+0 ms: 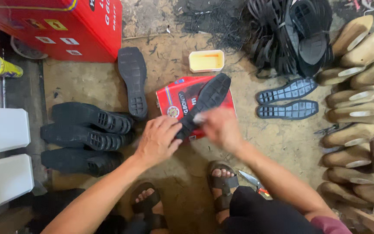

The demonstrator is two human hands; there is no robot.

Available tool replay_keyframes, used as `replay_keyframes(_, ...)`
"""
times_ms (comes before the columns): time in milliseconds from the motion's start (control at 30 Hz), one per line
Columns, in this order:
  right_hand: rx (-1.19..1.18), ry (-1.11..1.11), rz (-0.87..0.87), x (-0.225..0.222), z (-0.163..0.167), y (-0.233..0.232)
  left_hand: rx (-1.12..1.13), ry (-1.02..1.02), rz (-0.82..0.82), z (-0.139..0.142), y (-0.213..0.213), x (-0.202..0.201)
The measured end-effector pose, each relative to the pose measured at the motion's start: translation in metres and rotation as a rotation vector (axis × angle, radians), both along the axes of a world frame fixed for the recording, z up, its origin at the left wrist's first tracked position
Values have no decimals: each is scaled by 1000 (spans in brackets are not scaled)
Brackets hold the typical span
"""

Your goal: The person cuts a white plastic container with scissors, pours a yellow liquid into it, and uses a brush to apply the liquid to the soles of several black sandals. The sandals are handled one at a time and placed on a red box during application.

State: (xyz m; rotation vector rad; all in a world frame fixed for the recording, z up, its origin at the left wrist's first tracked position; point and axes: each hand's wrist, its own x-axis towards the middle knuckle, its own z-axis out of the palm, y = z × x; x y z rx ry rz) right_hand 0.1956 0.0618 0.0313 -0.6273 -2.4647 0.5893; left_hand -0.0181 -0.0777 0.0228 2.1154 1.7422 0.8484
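Gripping black sole (206,102) at near end, left hand (157,139); sole slants toward upper right; right hand (221,128) blurred, pinching pale object, grip unclear.

The left hand (157,139) holds the near end of a black shoe sole (206,102) that lies tilted on a red tin (176,100), and the blurred right hand (221,128) presses a small pale thing on it. Beyond the fingers (175,130) stands a shallow yellow container (206,60). Left of them lie stacked black soles (87,136); far right are wooden shoe lasts (358,104), and scissors (254,182) lie beside the right forearm.
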Motion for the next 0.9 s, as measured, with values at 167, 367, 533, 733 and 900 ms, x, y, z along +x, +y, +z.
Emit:
replay_keyframes(167, 72, -157, -187, -7, -11, 27, 17, -57, 88, 2, -1, -10)
replay_keyframes(367, 80, -147, -49, -22, -16, -9, -28, -78, 113, -1, 0, -11)
replay_keyframes(533, 130, -124, 132, -29, -3, -12, -12, -89, 129, -4, 1, -10)
replay_keyframes(733, 108, -193, 184, -35, 8, -13, -17, -105, 109, -11, -2, -12)
replay_keyframes(900, 206, -227, 511, -29, 19, -10, -14, -143, 117, -19, 4, -21)
